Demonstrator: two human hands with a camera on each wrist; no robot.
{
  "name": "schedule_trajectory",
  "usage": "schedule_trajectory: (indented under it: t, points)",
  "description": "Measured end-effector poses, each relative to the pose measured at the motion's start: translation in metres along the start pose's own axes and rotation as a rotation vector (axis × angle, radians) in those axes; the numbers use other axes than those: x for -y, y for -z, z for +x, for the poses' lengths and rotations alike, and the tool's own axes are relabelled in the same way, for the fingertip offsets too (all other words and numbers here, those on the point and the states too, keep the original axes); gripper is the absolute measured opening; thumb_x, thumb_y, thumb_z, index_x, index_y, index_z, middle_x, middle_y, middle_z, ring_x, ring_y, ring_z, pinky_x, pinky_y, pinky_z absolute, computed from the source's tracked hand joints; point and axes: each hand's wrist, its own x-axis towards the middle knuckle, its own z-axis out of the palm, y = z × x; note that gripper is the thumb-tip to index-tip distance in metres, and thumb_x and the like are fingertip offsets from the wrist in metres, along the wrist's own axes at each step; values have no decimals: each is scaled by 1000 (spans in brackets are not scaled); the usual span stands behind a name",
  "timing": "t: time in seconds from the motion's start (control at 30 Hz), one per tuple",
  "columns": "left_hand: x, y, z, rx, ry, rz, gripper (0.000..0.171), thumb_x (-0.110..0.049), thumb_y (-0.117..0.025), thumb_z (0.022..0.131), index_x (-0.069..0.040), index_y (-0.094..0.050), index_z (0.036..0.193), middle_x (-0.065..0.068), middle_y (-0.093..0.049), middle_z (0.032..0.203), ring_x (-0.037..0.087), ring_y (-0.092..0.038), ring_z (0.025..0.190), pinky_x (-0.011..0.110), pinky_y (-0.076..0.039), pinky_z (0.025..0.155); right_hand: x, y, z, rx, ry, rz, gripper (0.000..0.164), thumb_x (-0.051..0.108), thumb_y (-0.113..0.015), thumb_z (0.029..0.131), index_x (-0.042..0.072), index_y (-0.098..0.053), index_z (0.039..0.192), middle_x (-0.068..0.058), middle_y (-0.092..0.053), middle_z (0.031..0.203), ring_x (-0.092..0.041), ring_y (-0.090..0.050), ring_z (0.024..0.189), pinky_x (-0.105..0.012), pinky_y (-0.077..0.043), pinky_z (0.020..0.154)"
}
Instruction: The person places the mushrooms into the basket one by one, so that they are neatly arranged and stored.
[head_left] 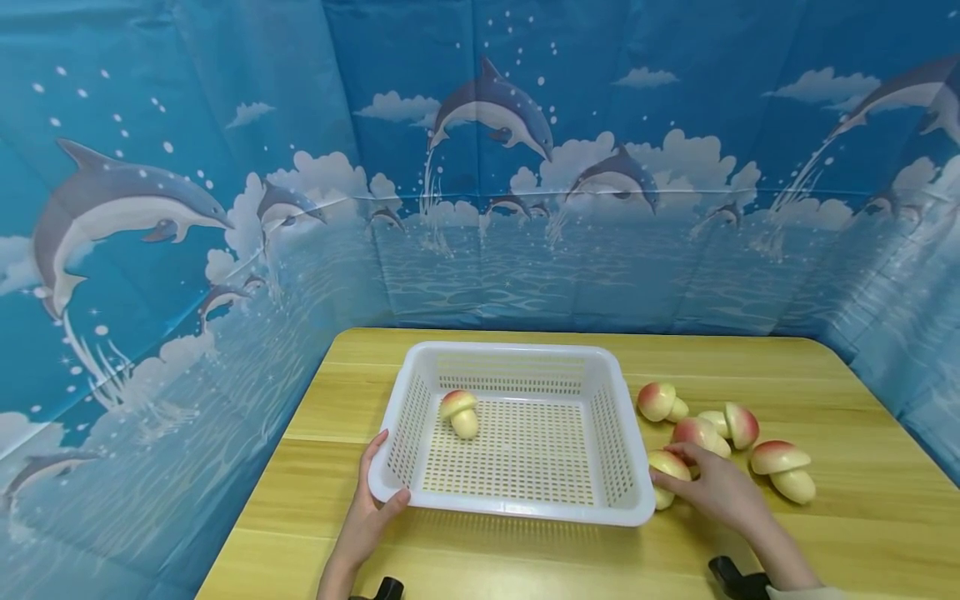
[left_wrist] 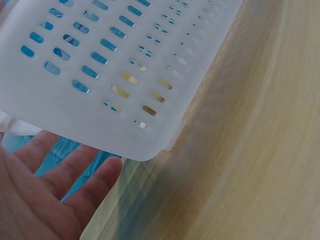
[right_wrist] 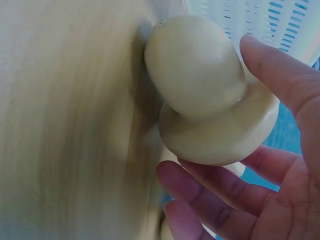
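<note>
My left hand (head_left: 366, 518) holds the near left corner of a white plastic basket (head_left: 517, 507), thumb over the front rim and fingers along the left side. In the left wrist view, fingers (left_wrist: 97, 187) stretch beneath the slotted wall. At the basket's right front corner, my right hand (head_left: 718, 492) grips a toy mushroom (head_left: 669, 463) with a red and cream cap. The right wrist view shows its pale stem (right_wrist: 195, 65) and cap underside between thumb and fingers. Inside the basket, toward the left, lies another toy mushroom (head_left: 460, 412).
Several more toy mushrooms lie right of the basket, among them one at the back (head_left: 660, 402) and one at the far right (head_left: 784, 472). They rest on a wooden table (head_left: 885, 533). A blue dolphin-print curtain (head_left: 480, 267) hangs behind and along both sides.
</note>
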Motion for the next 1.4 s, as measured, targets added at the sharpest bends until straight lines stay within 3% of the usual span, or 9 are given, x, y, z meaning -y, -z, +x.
schedule_trajectory:
  t: [0.4, 1.4]
  points:
    - [0, 0, 0, 1, -5, 1, 82, 1, -59, 87, -22, -14, 150, 22, -23, 149, 46, -36, 125, 42, -43, 93, -3, -5, 1, -24, 25, 30, 79, 59, -64, 80, -4, -53, 126, -26, -61, 110, -41, -58, 96, -51, -47, 72]
    - [0, 0, 0, 15, -27, -8, 81, -1, -60, 87, -22, -14, 150, 22, -24, 149, 47, -35, 125, 41, -44, 93, -5, -3, -4, 21, -75, 64, 81, 62, -61, 81, -2, -49, 130, -25, -61, 109, -37, -58, 95, -43, -48, 66]
